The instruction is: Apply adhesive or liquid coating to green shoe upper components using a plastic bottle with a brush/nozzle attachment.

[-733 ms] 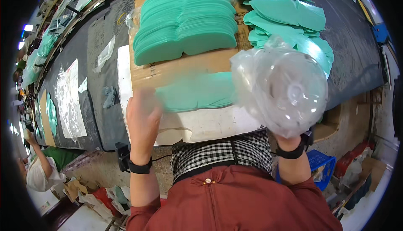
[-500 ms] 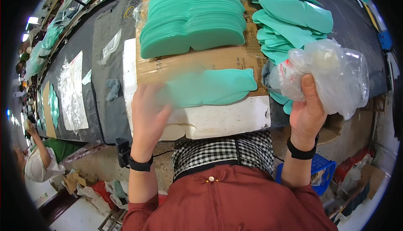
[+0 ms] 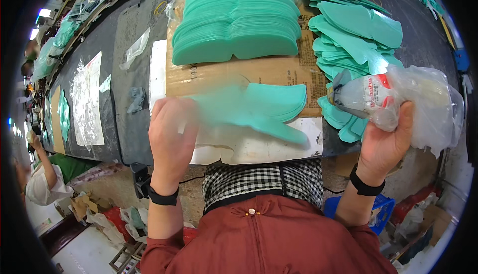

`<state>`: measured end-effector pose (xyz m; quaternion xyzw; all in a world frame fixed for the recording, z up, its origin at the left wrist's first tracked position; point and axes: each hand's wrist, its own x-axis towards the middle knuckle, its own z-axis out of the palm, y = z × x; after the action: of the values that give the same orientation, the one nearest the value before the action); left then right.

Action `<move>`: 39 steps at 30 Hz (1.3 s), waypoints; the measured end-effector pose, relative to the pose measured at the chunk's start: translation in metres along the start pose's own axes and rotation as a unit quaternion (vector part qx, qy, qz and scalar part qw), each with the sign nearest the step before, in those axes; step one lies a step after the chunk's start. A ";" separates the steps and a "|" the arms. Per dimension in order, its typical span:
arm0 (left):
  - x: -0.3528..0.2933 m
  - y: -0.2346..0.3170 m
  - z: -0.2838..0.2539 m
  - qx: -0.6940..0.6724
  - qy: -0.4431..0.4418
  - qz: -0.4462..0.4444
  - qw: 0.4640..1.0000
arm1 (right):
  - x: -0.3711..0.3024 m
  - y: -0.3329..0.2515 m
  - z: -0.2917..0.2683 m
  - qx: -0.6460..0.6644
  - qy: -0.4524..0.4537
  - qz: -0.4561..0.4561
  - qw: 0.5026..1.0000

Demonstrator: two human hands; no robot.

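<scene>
My left hand (image 3: 172,132) is closed on the left ends of a few thin mint-green insoles (image 3: 279,102). They are smeared by motion near my fingers, and one slants down toward the right, apart from the others. My right hand (image 3: 386,147) grips a clear plastic bottle (image 3: 356,95) wrapped in a crumpled see-through bag (image 3: 428,107). The bottle lies on its side with its narrow dark end toward the left, close to a loose pile of green insoles (image 3: 348,40). Behind my left hand's insoles stands a large neat stack of insoles (image 3: 236,25) on cardboard.
Flattened cardboard (image 3: 219,77) covers the middle of the dark table (image 3: 130,82), with a white board (image 3: 286,147) along its near edge. Plastic scraps lie at left. A blue crate (image 3: 381,214) stands below right. Another person (image 3: 47,182) is at far left.
The insoles in my left hand have fanned apart, one dropping toward me. My right hand has moved right and slightly nearer, turning the bottle so its narrow end and label show more.
</scene>
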<state>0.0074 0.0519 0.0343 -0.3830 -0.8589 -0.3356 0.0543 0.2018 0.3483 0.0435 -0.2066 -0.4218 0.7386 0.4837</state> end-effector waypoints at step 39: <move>-0.041 -0.039 0.014 -0.092 0.008 -0.013 0.996 | -0.067 0.082 0.111 -0.376 -0.406 -0.076 0.830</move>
<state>0.0117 0.0166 -0.0120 -0.3728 -0.8288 -0.4167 0.0216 0.1084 0.2270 0.0315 -0.0215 -0.8394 0.5015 0.2086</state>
